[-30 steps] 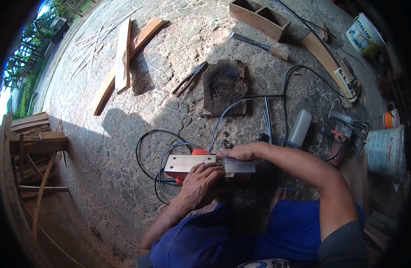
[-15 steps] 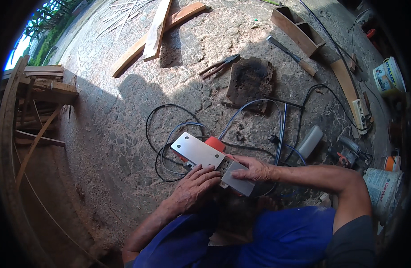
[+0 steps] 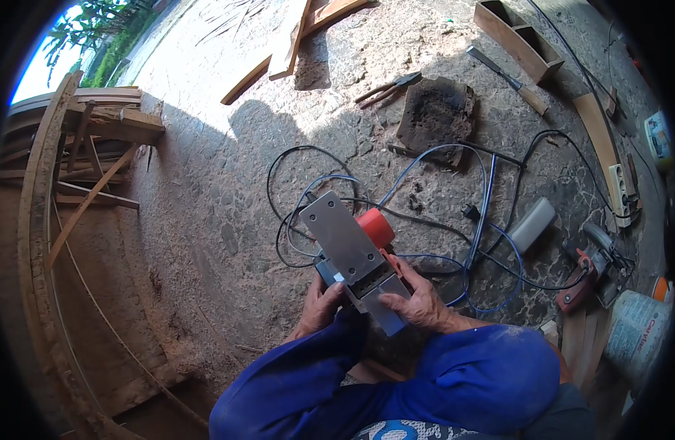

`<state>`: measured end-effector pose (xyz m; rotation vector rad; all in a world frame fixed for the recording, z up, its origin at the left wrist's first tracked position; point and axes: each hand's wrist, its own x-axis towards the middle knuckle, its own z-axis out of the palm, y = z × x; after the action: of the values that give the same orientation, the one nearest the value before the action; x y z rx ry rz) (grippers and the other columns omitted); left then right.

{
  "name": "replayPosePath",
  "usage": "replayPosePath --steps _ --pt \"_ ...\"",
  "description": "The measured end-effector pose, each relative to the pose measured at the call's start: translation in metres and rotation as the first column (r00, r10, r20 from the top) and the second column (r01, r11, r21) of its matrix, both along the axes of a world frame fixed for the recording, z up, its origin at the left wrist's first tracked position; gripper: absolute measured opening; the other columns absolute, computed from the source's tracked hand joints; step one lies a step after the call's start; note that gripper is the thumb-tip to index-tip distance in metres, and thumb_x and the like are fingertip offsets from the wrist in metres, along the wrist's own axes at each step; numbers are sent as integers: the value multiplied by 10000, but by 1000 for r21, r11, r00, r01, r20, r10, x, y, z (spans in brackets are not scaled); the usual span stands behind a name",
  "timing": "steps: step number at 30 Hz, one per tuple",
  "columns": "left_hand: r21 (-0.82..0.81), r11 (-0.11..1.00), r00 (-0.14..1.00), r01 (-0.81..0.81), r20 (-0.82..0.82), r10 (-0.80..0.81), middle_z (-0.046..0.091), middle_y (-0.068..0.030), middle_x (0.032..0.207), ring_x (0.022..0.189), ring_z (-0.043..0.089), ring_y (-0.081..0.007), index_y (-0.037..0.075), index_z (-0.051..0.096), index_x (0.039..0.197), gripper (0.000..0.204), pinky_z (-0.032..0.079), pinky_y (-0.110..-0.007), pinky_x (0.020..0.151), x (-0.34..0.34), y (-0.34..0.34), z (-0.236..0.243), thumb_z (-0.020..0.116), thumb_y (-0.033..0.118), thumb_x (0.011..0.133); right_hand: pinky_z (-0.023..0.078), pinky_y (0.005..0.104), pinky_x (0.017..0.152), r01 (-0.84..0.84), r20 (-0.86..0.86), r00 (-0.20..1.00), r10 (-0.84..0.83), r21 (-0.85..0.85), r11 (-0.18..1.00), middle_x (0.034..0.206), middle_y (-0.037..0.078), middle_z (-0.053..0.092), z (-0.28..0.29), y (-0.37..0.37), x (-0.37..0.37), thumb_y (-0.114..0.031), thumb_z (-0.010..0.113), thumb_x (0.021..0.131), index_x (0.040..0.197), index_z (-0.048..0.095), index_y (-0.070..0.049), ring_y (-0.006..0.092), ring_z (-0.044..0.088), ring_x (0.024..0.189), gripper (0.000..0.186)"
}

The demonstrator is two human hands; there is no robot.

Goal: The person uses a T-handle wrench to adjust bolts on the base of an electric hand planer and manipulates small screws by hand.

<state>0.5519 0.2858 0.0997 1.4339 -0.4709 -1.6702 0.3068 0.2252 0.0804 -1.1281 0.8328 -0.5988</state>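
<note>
An electric hand planer [image 3: 342, 231] with a red-orange body lies upside down above my lap, its flat metal sole facing up. My left hand [image 3: 320, 308] grips its left side near the cutter slot, thumb up by the edge. On the other side, my right hand [image 3: 423, 302] is closed round the body, with the thumb pressing on the smaller sole plate. Most of the planer's body and handle is hidden beneath the sole. Behind it a dark power cable [image 3: 270, 183] loops over the ground.
Pincers [image 3: 389, 89], a scorched wood block [image 3: 436, 114] and a chisel [image 3: 507, 81] lie farther off. At right are an open wooden box [image 3: 517, 44], a pale oblong block [image 3: 532, 225], another power tool [image 3: 581, 279] and a white bucket [image 3: 634, 337]. Timber [image 3: 117, 125] is stacked at left.
My left hand has gone from lying flat across the planer to gripping its left side. The planer has turned clockwise, more in line with my body. The view has shifted slightly.
</note>
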Motion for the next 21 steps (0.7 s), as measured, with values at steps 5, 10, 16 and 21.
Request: replayPosePath --steps 5,10,16,21 --pt "-65 995 996 79 -31 -82 558 -145 1375 1270 568 -277 19 366 1493 675 480 -438 1049 6 -54 2 650 318 958 404 369 1136 189 -64 976 -208 -222 956 1499 241 487 -9 -7 8 -430 770 914 1565 244 71 309 496 1397 975" --pt "-142 980 982 139 -105 -155 554 -151 1381 1275 577 -284 41 358 1497 609 497 -487 1051 -7 -94 0 585 314 1001 447 362 1094 276 -9 959 -283 -189 943 1477 226 508 4 -29 9 -424 754 932 1568 248 50 266 515 1364 942" --pt "-158 978 983 134 -107 -152 565 -138 1380 1250 593 -265 51 359 1503 592 495 -466 1051 -6 -85 -18 565 309 1012 452 367 1089 327 -41 940 -340 -189 926 1450 231 529 -9 -10 16 -426 751 933 1561 273 43 271 544 1335 918" --pt "-142 983 980 112 -150 -134 552 -138 1392 1258 578 -260 48 346 1518 601 481 -445 1059 -3 -81 -20 562 292 1013 459 371 1075 316 -115 929 -351 -241 917 1422 228 546 -10 -4 21 -432 737 942 1558 274 41 280 565 1309 904"
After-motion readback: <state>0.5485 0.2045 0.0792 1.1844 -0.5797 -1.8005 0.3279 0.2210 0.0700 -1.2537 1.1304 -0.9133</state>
